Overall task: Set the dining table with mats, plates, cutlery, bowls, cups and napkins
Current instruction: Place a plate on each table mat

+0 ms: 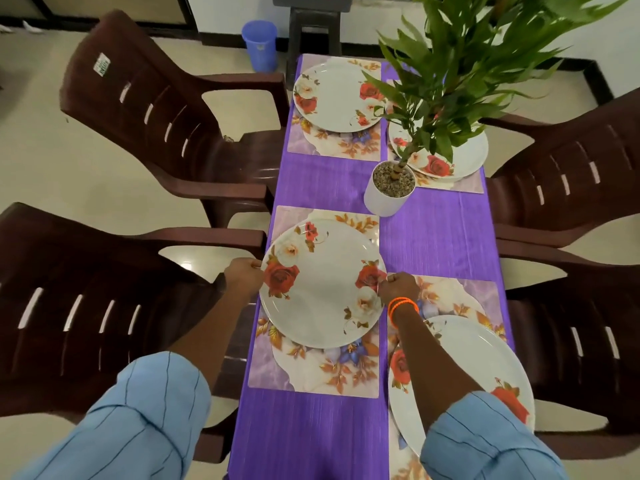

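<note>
At frame centre, a plate (322, 285) was held between both hands over a mat (311, 372). Its left rim was pinched by the left hand (242, 275), its right rim by the right hand (398, 287), fingers curled on the edge.

Round white plate with red rose print (322, 289), lying over floral rectangular mat (313, 370) on near left, held at opposite rims. Second matching plate (485, 368) on near right mat (464, 296). Two more rose plates on far mats: left (336, 97), right (467, 157) partly hidden by leaves.
</note>
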